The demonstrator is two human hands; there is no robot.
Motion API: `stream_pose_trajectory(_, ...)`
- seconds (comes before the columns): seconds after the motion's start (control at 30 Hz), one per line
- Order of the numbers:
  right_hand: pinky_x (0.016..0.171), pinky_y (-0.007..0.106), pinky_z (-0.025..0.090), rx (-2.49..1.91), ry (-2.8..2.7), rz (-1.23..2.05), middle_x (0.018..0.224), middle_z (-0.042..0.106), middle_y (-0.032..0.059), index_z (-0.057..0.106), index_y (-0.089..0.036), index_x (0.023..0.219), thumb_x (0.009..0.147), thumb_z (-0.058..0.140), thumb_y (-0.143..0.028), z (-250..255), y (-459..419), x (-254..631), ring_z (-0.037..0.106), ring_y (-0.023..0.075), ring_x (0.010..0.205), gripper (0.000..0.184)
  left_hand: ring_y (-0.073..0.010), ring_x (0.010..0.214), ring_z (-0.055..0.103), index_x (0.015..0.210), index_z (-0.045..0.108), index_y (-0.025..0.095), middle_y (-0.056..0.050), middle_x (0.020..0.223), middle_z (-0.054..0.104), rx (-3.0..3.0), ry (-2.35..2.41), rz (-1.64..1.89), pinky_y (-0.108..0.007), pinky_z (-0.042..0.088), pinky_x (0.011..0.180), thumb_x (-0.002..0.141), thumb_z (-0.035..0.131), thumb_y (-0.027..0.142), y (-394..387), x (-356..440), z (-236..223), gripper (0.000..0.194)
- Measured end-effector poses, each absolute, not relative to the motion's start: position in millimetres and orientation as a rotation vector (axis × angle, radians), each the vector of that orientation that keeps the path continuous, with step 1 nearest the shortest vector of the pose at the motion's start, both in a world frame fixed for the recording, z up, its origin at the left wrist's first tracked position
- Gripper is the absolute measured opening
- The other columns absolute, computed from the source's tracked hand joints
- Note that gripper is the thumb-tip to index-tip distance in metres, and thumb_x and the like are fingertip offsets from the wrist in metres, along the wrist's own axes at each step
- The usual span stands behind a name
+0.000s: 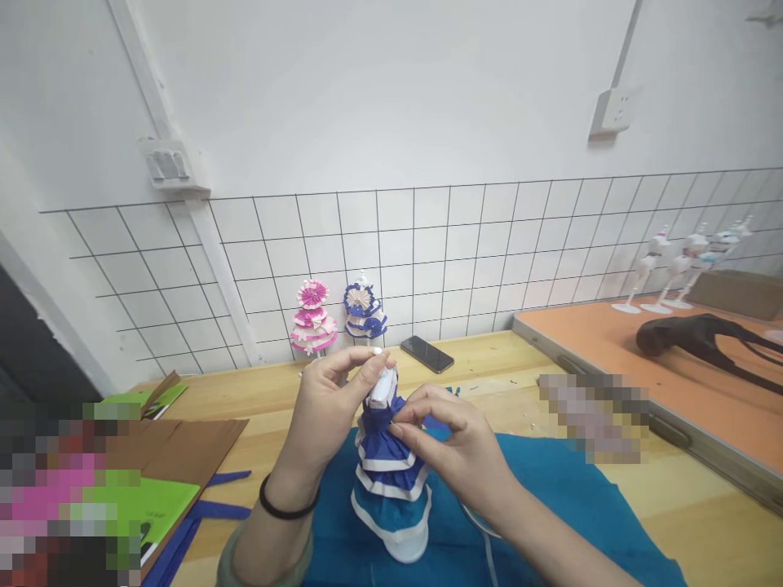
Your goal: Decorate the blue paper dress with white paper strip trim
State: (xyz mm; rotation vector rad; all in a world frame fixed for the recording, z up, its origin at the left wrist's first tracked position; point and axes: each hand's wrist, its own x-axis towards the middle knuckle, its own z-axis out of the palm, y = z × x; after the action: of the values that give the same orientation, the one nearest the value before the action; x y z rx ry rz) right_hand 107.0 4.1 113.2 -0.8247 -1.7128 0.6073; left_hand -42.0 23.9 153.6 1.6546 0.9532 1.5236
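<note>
A miniature dress form point(382, 390) with a white upper end stands in front of me. It wears a tiered dress point(391, 461) of blue ruffles edged in white, with a teal bottom layer. My left hand point(330, 403) is closed around the white upper end, thumb and fingers near the top. At the waist, my right hand point(446, 428) pinches the blue ruffled material between thumb and fingertips. Its fingertips partly hide what lies there. Beneath the form, a teal sheet point(550, 489) spreads over the wooden table point(489, 391), and a thin white ribbon point(489, 558) rests on it.
Two small dressed forms, one pink point(313, 318) and one blue point(365, 310), stand by the wall. A phone point(428, 354) lies right of them. Brown card point(189, 444) and blue strips point(223, 511) are left. An orange board point(587, 334) at right carries several bare white forms point(648, 269).
</note>
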Motion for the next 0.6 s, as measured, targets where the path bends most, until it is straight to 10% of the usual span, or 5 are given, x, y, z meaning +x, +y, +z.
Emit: stream_pose_trajectory(0.6,0.060,0.027,0.044,-0.838,-1.719,0.626,0.066,0.060,0.0016,0.062,-0.019,0.065,0.074,0.062,-0.019,113.8,5.1,107.7,0.055,0.0156,0.066,0.008,-0.0143,0.074,0.061,0.077,0.068,0.019,-0.001,0.079,0.069,1.676,0.917,1.501,-0.021,0.047,0.066,0.075,0.061,0.028,23.9,-41.3,152.6,0.012)
